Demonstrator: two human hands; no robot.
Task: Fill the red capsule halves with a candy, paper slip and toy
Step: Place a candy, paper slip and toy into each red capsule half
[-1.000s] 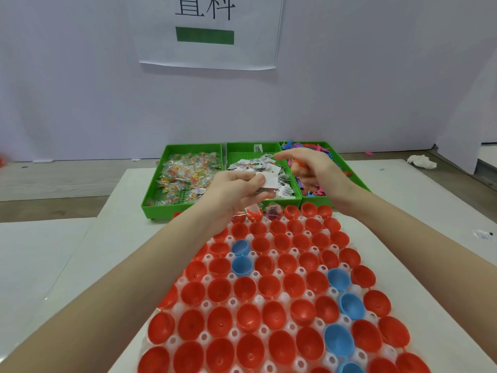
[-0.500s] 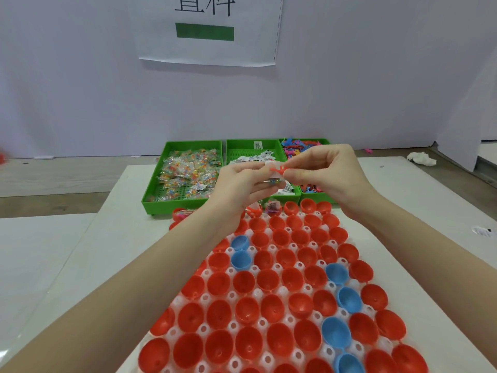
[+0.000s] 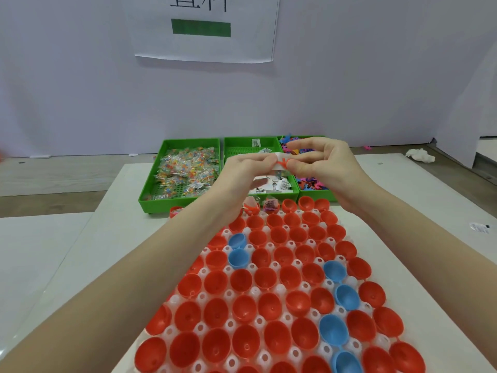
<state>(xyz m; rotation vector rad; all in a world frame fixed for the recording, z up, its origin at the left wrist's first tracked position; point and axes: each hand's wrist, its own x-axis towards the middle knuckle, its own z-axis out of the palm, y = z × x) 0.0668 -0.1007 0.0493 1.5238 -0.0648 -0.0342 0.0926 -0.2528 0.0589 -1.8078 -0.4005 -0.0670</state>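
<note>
Many red capsule halves [image 3: 242, 278] sit open side up in a white holder tray [image 3: 279, 289], with a few blue halves [image 3: 238, 258] among them. My left hand [image 3: 242, 170] and my right hand [image 3: 320, 162] meet above the tray's far end. My left hand pinches a white paper slip [image 3: 278, 158]. My right hand pinches a small orange toy [image 3: 282, 165] against that slip. Two halves in the far row hold items: one an orange toy [image 3: 251, 208], one a wrapped candy [image 3: 270, 205].
Three green bins stand beyond the tray: wrapped candies [image 3: 185, 170] on the left, paper slips [image 3: 271, 184] in the middle, colourful toys [image 3: 309, 184] on the right. A crumpled white tissue [image 3: 419, 154] lies far right. A paper scrap [image 3: 480, 227] lies at the right edge.
My right hand came back from the toy bin with an orange toy and met my left hand, which holds the slip. Both hands rose slightly together.
</note>
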